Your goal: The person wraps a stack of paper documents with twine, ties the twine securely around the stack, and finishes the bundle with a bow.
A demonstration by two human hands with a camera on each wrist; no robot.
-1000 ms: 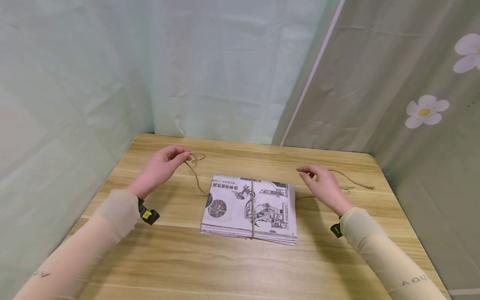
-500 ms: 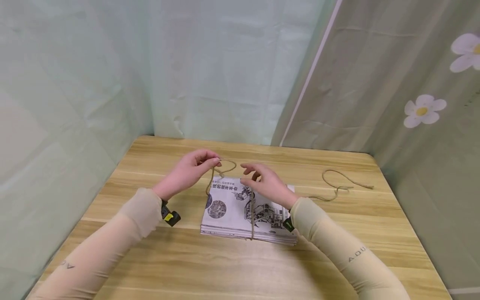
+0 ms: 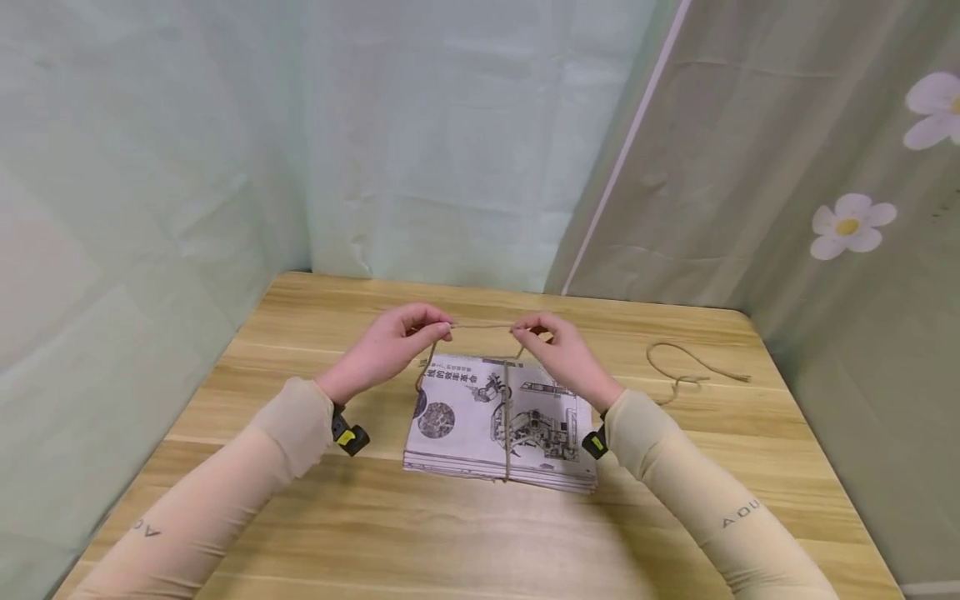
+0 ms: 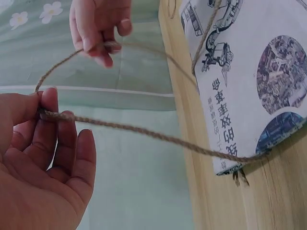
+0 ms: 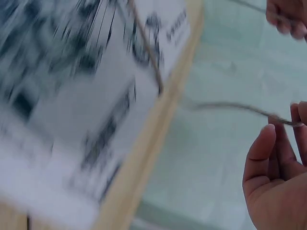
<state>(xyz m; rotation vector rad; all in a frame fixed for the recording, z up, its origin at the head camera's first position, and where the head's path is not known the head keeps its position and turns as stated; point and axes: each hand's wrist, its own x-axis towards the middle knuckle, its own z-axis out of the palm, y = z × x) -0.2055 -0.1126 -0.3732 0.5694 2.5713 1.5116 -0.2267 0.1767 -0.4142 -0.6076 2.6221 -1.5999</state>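
On the wooden table (image 3: 465,542): newspaper stack (image 3: 472,429); twine (image 3: 712,368)

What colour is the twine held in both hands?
The twine is brown, showing best in the left wrist view.

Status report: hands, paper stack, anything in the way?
Left hand, right hand: pinching twine. Paper stack: flat, strand across top. Loose twine lies right, clear of hands.

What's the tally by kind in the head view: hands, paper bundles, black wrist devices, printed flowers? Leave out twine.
Hands: 2 (left hand, right hand)
Paper bundle: 1
Black wrist devices: 2 (left one, right one)
Printed flowers: 2 (whole one, one cut off by the frame edge)
Total: 7
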